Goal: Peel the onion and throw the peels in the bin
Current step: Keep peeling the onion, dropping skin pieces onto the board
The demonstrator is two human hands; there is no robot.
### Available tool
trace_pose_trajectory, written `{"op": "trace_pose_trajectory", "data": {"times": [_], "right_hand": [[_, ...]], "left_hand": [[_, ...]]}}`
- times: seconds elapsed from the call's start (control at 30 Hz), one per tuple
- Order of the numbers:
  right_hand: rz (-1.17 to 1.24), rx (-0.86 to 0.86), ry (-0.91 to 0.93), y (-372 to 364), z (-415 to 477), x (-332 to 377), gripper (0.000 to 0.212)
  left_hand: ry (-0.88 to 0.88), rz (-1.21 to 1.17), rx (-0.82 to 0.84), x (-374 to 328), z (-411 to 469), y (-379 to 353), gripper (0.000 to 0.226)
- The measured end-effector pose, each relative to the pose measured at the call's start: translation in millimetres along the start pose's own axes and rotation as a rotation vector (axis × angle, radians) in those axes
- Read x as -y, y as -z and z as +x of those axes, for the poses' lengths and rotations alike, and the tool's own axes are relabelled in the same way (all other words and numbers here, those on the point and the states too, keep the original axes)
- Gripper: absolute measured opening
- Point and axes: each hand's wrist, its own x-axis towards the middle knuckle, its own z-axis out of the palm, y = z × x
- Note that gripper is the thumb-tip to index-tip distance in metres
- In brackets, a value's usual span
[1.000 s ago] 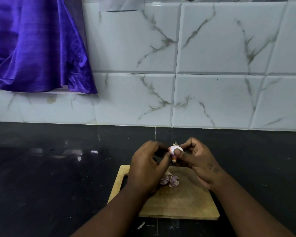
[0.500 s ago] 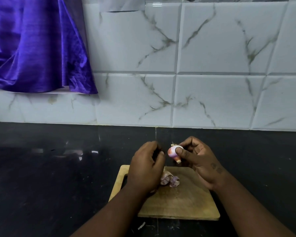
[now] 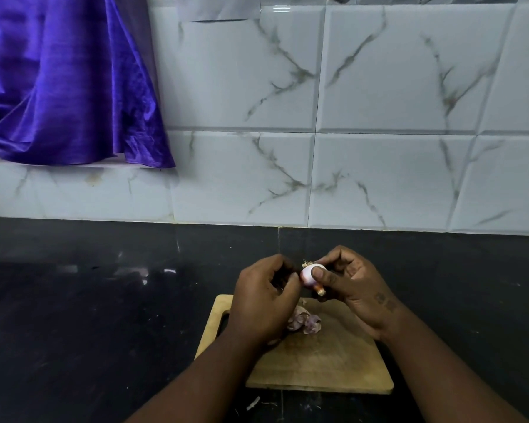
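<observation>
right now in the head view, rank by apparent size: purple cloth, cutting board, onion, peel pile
1. purple cloth
2. cutting board
3. onion and peel pile: look alike, each partly hidden, so unranked

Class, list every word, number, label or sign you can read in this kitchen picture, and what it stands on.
None can be read.
Dark marks on the right hand holding the small pale onion: too blurred to read.
Grey paper sheet on the white marbled tiled wall: looks blank.
</observation>
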Motion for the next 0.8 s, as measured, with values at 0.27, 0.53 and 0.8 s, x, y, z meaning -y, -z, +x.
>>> {"op": "trace_pose_trajectory", "data": {"times": [0.27, 0.53, 0.8], "right_hand": [[-0.010, 0.002, 0.000, -0.2, -0.9, 1.1, 0.026], [-0.020, 0.000, 0.004, 1.8, -0.8, 1.4, 0.029], [0.040, -0.043, -0.033, 2.7, 2.5, -5.0, 0.057]], "left_hand": [[0.013, -0.038, -0.015, 0.7, 0.8, 0.4, 0.005], [0.016, -0.038, -0.003, -2.3, -1.3, -0.9, 0.002], [-0.019, 0.023, -0.018, -0.9, -0.6, -0.7, 0.012]]}}
